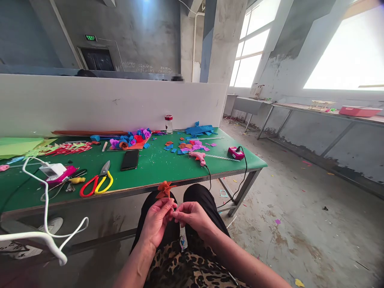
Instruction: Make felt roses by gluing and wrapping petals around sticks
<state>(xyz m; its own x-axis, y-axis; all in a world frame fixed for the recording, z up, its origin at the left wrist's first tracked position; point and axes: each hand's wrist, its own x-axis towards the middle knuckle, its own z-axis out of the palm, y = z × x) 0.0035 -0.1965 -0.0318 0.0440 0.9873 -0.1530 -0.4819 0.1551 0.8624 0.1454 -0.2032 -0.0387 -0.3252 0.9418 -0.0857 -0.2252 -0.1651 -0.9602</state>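
The left hand (156,224) has its grip pressed together, thumb and fingertips pinching the base of a small orange paper flower (165,189) that stands upright above them, petals spread. The right hand (192,218) meets it from the other side, its grip also closed, fingertips pinching the same base just under the petals, so the two hands touch. Both are held over the person's lap, in front of the near edge of a green-topped metal-framed counter (156,168). On the counter just beyond the flower lie a pink hot-glue gun (198,157) with a black cord and a flat black phone (130,159). Further left sit scissors with red and yellow handles (96,184) and a thick white cable (45,208) that loops off the edge. Toward the back are a heap of blue, purple and red paper roses (132,139), scattered blue and orange paper scraps (180,146), and a clear jar with a red lid (169,124) against a white partition board (90,104)
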